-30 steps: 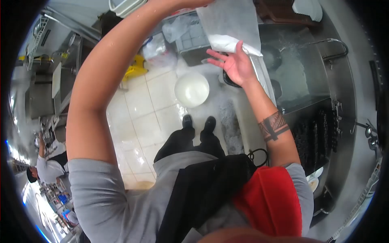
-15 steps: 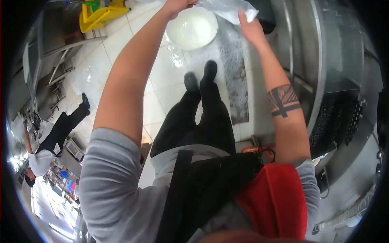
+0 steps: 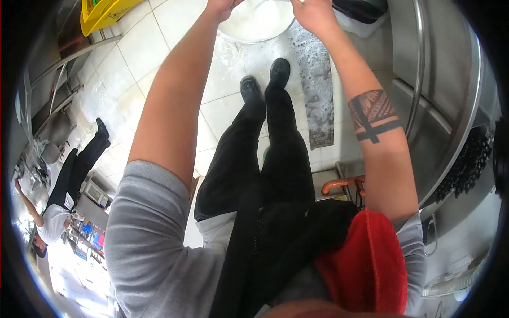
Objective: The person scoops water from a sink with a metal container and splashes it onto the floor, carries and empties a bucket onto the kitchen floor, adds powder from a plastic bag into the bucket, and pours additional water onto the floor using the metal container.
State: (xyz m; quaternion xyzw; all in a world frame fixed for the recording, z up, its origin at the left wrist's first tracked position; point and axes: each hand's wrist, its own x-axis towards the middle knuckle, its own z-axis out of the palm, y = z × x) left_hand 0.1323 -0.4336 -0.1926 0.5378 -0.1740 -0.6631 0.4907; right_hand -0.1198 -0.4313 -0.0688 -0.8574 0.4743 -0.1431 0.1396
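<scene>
Both hands are at the top edge of the head view, partly cut off by it. My left hand [image 3: 221, 7] is closed beside the rim of a round white tub [image 3: 254, 26] on the floor. On the tub's other side my right hand [image 3: 315, 16] is closed, thumb and fingers pinched together. A thin translucent plastic bag shows only faintly between the hands, over the tub; most of it is out of view. The tub seems to hold a whitish liquid or foam.
A foam-covered dark floor mat [image 3: 315, 90] runs right of my shoes [image 3: 265, 79]. A yellow bin [image 3: 108, 15] stands upper left. Steel equipment [image 3: 450, 69] lines the right. An orange pipe [image 3: 342, 184] is low right. Another person [image 3: 66, 196] works at far left. The tiles look wet.
The stretched plastic bag has mostly left view at the top. My right hand has come left and up, closer to the left hand over the tub. The camera view has shifted.
</scene>
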